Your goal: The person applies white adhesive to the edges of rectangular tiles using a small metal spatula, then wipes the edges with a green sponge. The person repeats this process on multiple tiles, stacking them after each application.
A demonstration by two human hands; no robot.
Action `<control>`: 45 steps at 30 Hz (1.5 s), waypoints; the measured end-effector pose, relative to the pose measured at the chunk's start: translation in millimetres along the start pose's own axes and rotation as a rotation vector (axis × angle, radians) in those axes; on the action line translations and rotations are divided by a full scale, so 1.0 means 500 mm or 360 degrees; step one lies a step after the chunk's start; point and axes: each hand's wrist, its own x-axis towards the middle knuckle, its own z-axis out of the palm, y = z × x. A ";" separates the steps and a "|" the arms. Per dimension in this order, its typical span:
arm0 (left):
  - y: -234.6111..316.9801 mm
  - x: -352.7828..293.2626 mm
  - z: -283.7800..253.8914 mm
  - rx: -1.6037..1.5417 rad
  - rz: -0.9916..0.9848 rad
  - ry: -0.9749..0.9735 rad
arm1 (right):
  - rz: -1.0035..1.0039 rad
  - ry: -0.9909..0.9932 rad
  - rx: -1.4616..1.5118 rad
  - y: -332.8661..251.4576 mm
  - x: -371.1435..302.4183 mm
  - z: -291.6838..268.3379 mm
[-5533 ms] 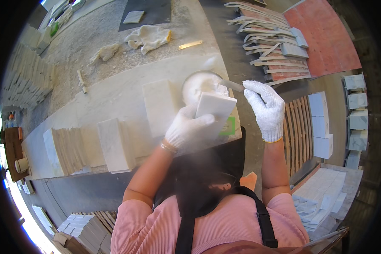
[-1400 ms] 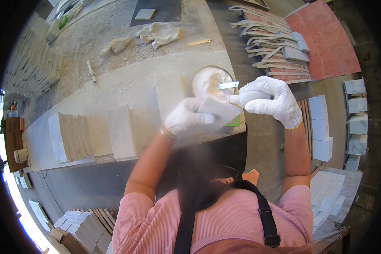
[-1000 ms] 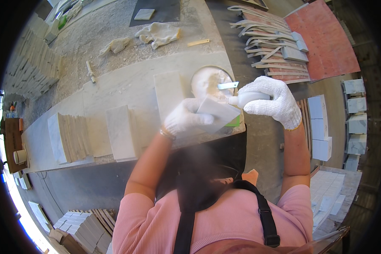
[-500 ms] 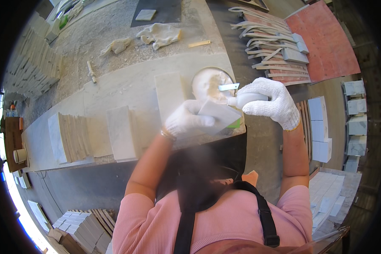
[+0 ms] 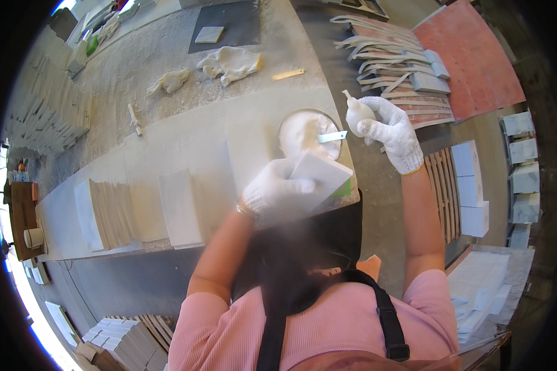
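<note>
My left hand [image 5: 271, 187], in a white knitted glove, grips a pale square tile [image 5: 325, 174] tilted above the table's near right corner. Its thumb lies across the tile's face. Farther right, my gloved right hand [image 5: 395, 136] is wrapped round a small white squeeze bottle [image 5: 358, 114], its thin nozzle pointing up. The bottle is apart from the tile, past the table's right edge. Between and beyond my hands stands a round tub [image 5: 296, 131] of white paste or powder. A light-blue scraper [image 5: 332, 136] lies across its right side. Part of a green piece [image 5: 344, 188] shows beside the tile.
Rows of tiles [image 5: 108, 213] and another stack [image 5: 181, 207] stand on the dusty table [image 5: 145, 145]. Farther back lie a loose glove [image 5: 230, 64], a yellowish strip [image 5: 288, 74] and a tile on a dark mat [image 5: 238, 28]. Straps [image 5: 393, 59] and more stacked tiles [image 5: 470, 185] are at the right.
My right hand has moved the squeeze bottle up and away from the tile, turning its nozzle from leftward to upward. My left hand keeps the tile in nearly the same place.
</note>
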 end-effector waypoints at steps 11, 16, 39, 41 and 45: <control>-0.008 0.003 0.042 -0.0085 0.0044 0.0321 | -0.0060 0.0113 -0.0444 0.200 0.259 -0.027; -0.014 0.008 0.050 -0.0044 0.0008 0.0457 | 0.0115 -0.0013 -0.0769 0.242 0.310 -0.030; -0.092 -0.016 0.108 -0.0186 -0.0124 0.0821 | -0.0209 -0.0050 -0.1366 0.176 0.069 -0.004; -0.093 -0.012 0.103 -0.0149 -0.0126 0.0831 | -0.0229 -0.0005 -0.1254 0.176 0.064 -0.013; -0.098 0.000 0.098 -0.0095 -0.0156 0.0859 | -0.0112 0.0117 -0.0829 0.167 0.051 -0.028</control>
